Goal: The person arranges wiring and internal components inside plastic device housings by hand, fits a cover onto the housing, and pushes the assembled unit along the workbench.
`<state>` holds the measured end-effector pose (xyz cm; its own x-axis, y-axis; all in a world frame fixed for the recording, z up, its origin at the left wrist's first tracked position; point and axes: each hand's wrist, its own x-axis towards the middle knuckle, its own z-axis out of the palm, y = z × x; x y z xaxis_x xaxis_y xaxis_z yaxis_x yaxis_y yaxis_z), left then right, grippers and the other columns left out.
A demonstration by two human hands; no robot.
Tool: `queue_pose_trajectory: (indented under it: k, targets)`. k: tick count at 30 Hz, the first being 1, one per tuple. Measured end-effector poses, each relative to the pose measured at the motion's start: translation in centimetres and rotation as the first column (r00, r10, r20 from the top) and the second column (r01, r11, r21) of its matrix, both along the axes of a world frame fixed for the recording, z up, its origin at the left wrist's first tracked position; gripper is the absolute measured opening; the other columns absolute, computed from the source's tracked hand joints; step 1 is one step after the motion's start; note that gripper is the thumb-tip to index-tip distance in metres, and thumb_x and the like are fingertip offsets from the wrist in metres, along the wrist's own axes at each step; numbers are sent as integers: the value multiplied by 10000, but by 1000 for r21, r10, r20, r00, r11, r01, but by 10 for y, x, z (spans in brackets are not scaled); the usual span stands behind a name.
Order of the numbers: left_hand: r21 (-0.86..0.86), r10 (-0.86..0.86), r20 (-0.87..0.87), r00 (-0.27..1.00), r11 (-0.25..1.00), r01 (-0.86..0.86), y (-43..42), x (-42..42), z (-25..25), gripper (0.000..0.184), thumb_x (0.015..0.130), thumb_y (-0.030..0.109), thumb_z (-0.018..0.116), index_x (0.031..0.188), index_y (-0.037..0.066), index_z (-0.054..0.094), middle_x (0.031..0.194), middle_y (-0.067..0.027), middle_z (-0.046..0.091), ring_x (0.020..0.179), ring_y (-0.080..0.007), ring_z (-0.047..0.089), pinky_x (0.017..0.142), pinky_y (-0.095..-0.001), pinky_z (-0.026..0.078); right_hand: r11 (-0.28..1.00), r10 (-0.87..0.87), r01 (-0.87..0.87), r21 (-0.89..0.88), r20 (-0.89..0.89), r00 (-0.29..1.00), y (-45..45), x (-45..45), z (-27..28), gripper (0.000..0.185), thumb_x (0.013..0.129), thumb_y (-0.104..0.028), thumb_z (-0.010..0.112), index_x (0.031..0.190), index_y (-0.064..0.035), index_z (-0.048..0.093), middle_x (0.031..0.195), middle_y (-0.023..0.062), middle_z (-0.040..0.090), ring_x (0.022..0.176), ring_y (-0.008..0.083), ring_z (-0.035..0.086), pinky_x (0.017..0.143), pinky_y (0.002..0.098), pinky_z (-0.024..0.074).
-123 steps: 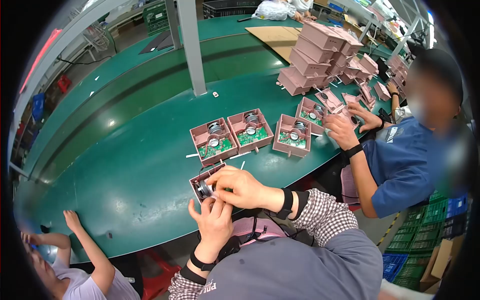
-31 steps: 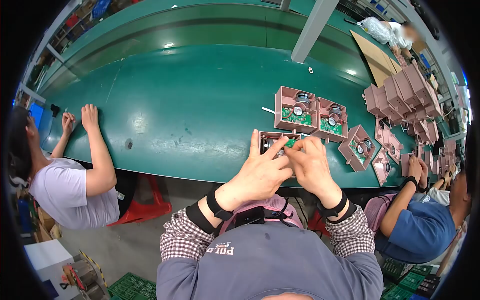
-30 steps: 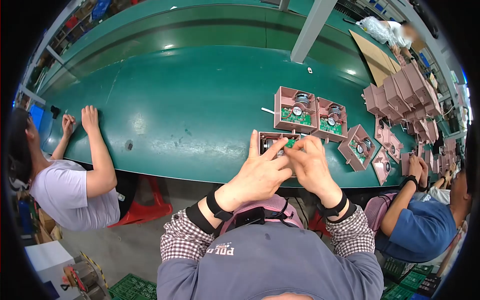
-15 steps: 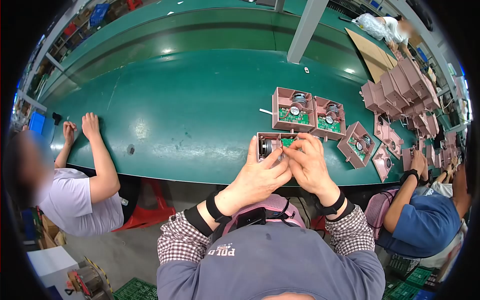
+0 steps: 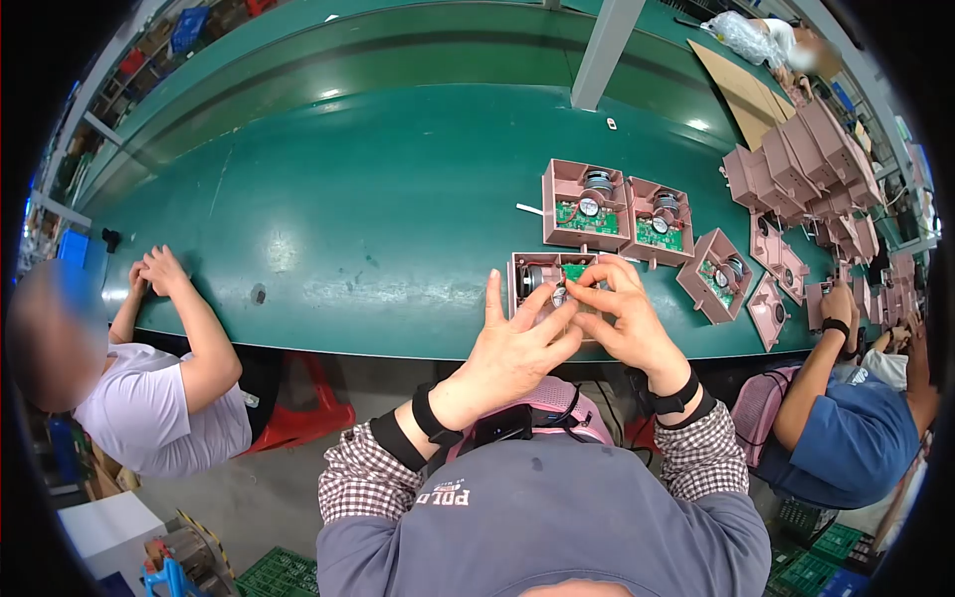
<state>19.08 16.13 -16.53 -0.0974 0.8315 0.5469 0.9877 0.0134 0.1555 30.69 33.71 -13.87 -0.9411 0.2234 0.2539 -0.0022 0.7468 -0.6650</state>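
A pink open box (image 5: 519, 261) lies near the table's front edge, with a dark round speaker (image 5: 530, 282) at its left and a green circuit board (image 5: 574, 271) in its upper part. My left hand (image 5: 517, 343) is open over the box's front left, one finger pointing up outside its left wall and other fingertips touching inside beside a small round part (image 5: 559, 296). My right hand (image 5: 625, 313) is closed in a pinch at the board's lower edge; what it grips is hidden by the fingertips. My hands cover the box's front side.
Two similar filled boxes (image 5: 585, 244) (image 5: 657, 251) stand just behind, another (image 5: 718, 277) to the right. Pink lids (image 5: 768, 310) and a stack of boxes (image 5: 796, 164) stand further right. A metal post (image 5: 605, 55) rises behind. Co-workers sit left (image 5: 149, 398) and right (image 5: 846, 428).
The camera view has turned left and down since the oldest frame. More recently, my right fingers have shifted slightly at the board. The left co-worker's hands have come together.
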Motion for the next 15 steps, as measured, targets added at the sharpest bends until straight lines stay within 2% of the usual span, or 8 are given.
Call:
queue_pose_trajectory:
  k: [4,8,15]
  targets:
    - [-9,-4,23,1000,1000,5,-1,0,1,288,797,128,671,1076,198,646,1299,19,576,1291,-287,473,1058,-813,145,998,-33,32,52,15,999,-5,0,2,350,773,-138,748,1123,-121,747,1105,14,616,1277,315,469,1121,460,309]
    - [-20,-19,74,997,1000,21,-1,-1,2,309,785,136,685,1084,205,653,1341,-34,546,1304,-308,456,1059,-810,148,991,-76,72,116,30,997,-9,0,5,356,768,-138,757,1124,-119,747,1107,9,616,1288,314,466,1118,460,317]
    - [-60,-26,136,990,998,35,-1,-4,8,331,774,129,689,1095,199,651,1399,-126,484,1342,-351,411,1036,-830,157,992,-58,56,109,16,998,-4,2,1,353,769,-135,759,1121,-112,744,1140,24,607,1302,328,454,1114,462,334]
